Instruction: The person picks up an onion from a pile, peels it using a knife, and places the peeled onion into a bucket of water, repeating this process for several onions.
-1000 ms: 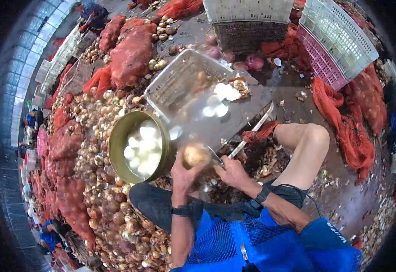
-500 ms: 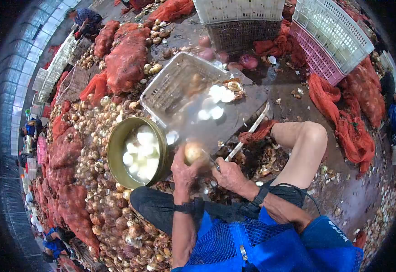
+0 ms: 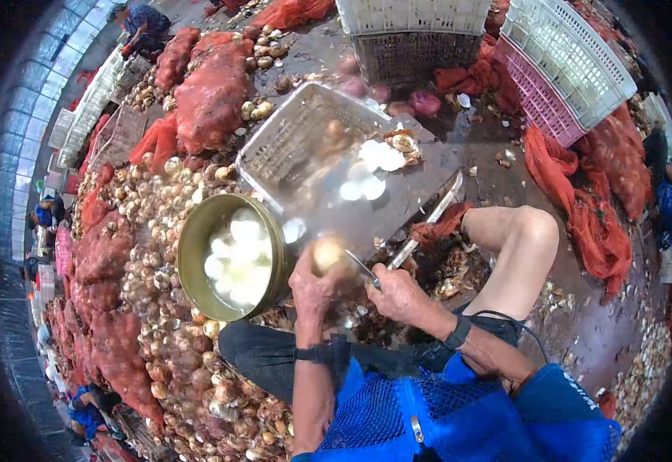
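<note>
White lettering on blue cloth, too small to read

The only writing in view is a short run of white letters [image 3: 577, 383] on the blue garment [image 3: 459, 420] worn by the person. It sits on the garment's right-hand fold, near its upper edge. The letters curve with the cloth, are bent by the lens and are partly cut off, so no word, brand or number can be made out. Nothing else around the garment carries a label or sign clear enough to read.
</note>
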The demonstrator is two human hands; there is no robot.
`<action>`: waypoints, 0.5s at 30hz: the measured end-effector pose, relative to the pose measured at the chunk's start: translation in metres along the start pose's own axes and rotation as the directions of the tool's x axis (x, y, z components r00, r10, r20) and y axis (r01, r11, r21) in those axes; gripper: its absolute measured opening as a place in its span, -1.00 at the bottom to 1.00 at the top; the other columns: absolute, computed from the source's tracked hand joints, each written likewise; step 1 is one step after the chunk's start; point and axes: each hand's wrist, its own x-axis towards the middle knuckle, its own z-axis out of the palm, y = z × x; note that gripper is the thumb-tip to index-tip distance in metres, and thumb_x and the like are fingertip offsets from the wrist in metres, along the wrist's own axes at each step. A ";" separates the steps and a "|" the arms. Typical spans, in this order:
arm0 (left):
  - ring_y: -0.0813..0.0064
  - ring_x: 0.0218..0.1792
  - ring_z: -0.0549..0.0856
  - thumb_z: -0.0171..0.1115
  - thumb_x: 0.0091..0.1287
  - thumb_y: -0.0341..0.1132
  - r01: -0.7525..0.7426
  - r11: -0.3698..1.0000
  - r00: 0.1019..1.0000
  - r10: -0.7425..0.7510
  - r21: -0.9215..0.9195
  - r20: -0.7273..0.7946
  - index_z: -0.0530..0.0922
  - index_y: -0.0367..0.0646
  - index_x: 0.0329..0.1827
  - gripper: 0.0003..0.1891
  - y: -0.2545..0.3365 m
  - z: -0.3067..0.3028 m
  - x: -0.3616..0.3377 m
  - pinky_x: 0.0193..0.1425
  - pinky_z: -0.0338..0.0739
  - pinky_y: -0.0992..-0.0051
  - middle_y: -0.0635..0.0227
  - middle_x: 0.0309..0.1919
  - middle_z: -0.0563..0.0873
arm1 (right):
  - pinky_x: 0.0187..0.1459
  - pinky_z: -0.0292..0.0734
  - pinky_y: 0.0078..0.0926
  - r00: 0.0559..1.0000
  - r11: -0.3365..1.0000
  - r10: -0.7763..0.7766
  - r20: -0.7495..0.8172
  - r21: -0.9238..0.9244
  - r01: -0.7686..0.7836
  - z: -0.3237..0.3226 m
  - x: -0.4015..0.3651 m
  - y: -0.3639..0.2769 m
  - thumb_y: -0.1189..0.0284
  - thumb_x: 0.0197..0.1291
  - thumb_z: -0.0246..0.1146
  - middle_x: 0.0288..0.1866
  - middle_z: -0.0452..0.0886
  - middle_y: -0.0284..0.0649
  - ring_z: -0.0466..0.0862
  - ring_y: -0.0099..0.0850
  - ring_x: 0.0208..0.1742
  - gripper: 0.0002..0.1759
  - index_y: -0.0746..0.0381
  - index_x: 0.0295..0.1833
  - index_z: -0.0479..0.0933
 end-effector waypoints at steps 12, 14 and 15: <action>0.23 -0.10 0.74 0.47 0.08 -0.04 -0.095 0.982 0.995 0.087 0.162 0.053 0.59 -0.19 0.18 -0.37 -0.002 -0.009 0.015 -0.01 0.63 0.32 0.04 -0.04 0.72 | -0.26 0.60 0.07 0.998 0.945 0.057 0.026 -0.325 -0.045 0.004 0.016 -0.003 0.48 0.19 0.12 -0.41 0.63 0.19 0.70 0.16 -0.27 -0.86 0.36 -0.23 0.41; 0.21 0.00 0.72 0.43 0.15 -0.01 0.048 0.989 0.982 -0.072 0.143 0.173 0.50 -0.37 0.24 -0.29 0.002 -0.016 0.024 0.10 0.59 0.35 -0.12 -0.04 0.71 | -0.26 0.62 0.06 0.999 0.939 0.040 0.023 -0.341 -0.030 0.003 0.019 -0.010 0.51 0.18 0.11 -0.41 0.64 0.18 0.70 0.14 -0.27 -0.87 0.36 -0.22 0.42; 0.10 0.01 0.72 0.40 0.17 0.05 0.008 0.963 0.990 -0.046 0.270 0.134 0.44 -0.34 0.30 -0.23 0.006 -0.015 0.026 0.11 0.58 0.30 -0.18 -0.04 0.69 | -0.26 0.62 0.06 0.999 0.940 0.037 0.026 -0.341 -0.026 0.002 0.022 -0.012 0.51 0.18 0.11 -0.40 0.64 0.19 0.70 0.14 -0.27 -0.87 0.36 -0.21 0.43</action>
